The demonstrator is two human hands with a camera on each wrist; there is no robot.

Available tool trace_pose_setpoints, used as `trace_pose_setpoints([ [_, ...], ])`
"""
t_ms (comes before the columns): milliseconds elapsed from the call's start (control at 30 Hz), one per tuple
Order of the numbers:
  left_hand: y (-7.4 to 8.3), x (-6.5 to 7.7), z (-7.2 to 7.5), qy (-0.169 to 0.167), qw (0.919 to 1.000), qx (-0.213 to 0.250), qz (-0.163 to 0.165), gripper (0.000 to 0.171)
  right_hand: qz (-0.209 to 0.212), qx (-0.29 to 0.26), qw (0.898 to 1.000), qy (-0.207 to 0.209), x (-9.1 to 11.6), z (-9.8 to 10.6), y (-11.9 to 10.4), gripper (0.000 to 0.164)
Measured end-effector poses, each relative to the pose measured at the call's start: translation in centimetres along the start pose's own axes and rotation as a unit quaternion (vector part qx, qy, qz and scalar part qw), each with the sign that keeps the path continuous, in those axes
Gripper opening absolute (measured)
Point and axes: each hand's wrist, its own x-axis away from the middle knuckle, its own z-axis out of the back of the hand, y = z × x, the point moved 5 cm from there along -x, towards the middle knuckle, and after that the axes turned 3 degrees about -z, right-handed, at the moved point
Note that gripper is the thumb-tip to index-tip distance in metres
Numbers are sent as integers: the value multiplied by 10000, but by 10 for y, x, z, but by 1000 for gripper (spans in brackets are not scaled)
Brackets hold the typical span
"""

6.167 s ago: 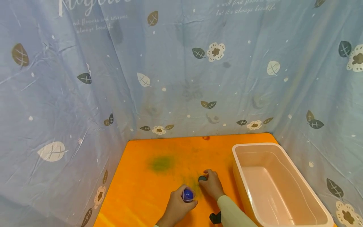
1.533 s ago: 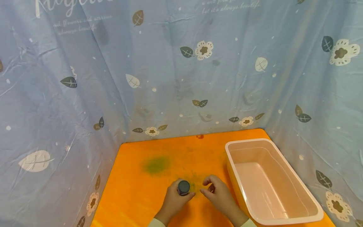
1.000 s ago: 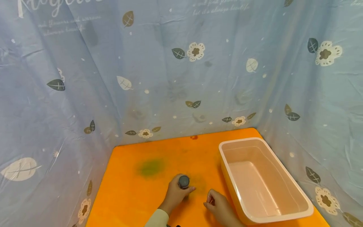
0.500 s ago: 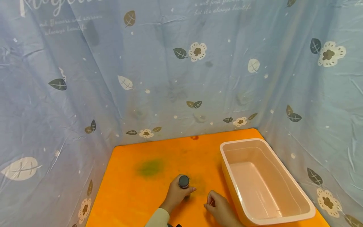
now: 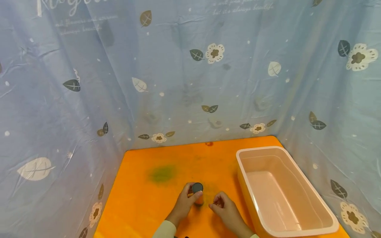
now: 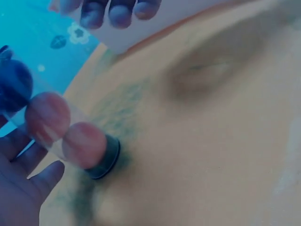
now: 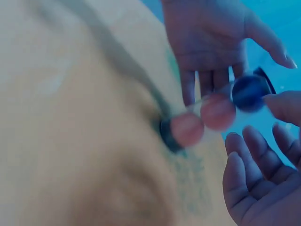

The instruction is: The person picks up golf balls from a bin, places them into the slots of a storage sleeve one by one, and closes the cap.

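My left hand grips a clear tube, its thumb lying across the near side. A dark round cap covers the top of the tube. Inside sit a blue ball and two reddish balls, stacked in a row. A second dark cap closes the bottom end, close over the orange tabletop. My right hand hovers just right of the tube, fingers loosely bent and holding nothing. In the right wrist view its thumb overlaps the upper end by the blue ball.
A pale pink plastic tub stands along the right side of the table. A green smudge marks the tabletop at left. A patterned blue curtain walls the back and both sides. Something small and black peeks in at the bottom edge.
Earliest, the blue ball showed at the tube's uncovered top and my right hand held a dark cap; the cap now covers it. Lately the tube shifted slightly right, and my right hand rose toward it.
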Motion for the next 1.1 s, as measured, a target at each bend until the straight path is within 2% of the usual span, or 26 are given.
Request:
trace_pose_setpoints([
  [100, 4, 1, 4, 162, 9998, 90, -112, 50, -339, -615, 9975, 50, -12, -6, -1, 41],
  [233, 3, -1, 9, 246, 9970, 677, -271, 49, -719, -1037, 9918, 222, -30, -16, -4, 51],
  [400, -5, -4, 12, 290, 9943, 1017, -104, 47, -988, -1272, 9869, 109, -45, -28, -7, 53],
  [500, -8, -5, 13, 359, 9947, 959, 39, 46, -1045, -1315, 9858, 78, -50, -30, -6, 51],
  [833, -5, -4, 11, 582, 9942, 896, -153, 40, -1085, -1488, 9829, 18, -58, -32, -1, 44],
  [1100, 2, -7, 14, 786, 9960, 141, -407, 33, -1095, -1443, 9835, -4, -63, -27, -3, 43],
])
